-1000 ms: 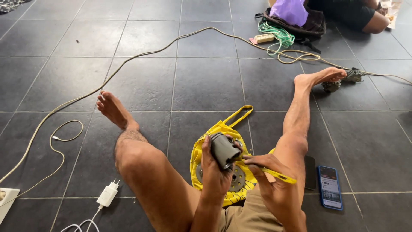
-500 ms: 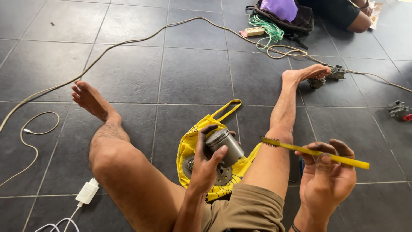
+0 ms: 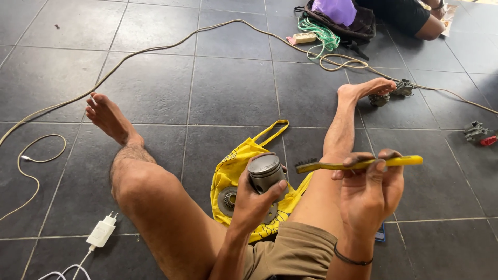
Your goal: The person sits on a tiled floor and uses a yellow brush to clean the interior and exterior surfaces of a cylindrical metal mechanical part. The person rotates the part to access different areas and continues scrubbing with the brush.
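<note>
My left hand (image 3: 254,199) grips a grey metal piston (image 3: 265,172), held upright above a yellow cloth bag (image 3: 233,168) on the floor between my legs. A round metal gear part (image 3: 227,200) lies on the bag, just left of that hand. My right hand (image 3: 371,189) holds a yellow-handled brush (image 3: 358,164) level, palm towards me, with the dark bristles pointing left, close to the piston but not touching it.
I sit barefoot on dark floor tiles. A long cable (image 3: 155,49) runs across the floor. A white charger (image 3: 101,233) lies at lower left. Metal parts (image 3: 398,89) lie by my right foot, and more parts (image 3: 477,132) at far right. Another person's bag (image 3: 337,15) sits at the top.
My right hand drew the brush away from the piston, out to the right, and turned palm up. My left hand tilted the piston upright. The view moved slightly.
</note>
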